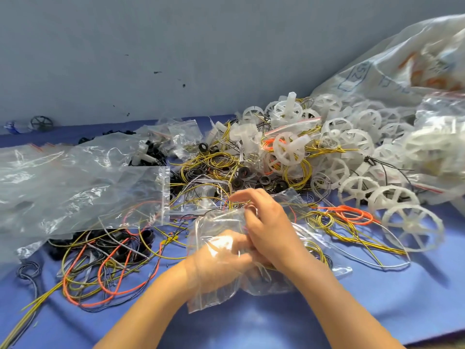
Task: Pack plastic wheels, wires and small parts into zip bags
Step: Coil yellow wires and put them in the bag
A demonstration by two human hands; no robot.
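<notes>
I hold a clear zip bag [214, 293] low in the middle of the view. My left hand [221, 260] grips it from underneath, seen partly through the plastic. My right hand [266, 222] is at the bag's upper edge, its fingers curled around the plastic and thin yellow wires [236, 204] there. White plastic wheels [362, 167] lie heaped at the right. Yellow, orange and black wires [105, 268] tangle on the blue cloth at the left. Small black rings [241, 175] sit among the wires just beyond my hands.
A stack of empty clear zip bags [63, 187] covers the left side. A big translucent sack [402, 71] of packed bags leans at the far right. A grey wall [176, 46] closes the back. The table's blue cloth [264, 321] shows near the front edge.
</notes>
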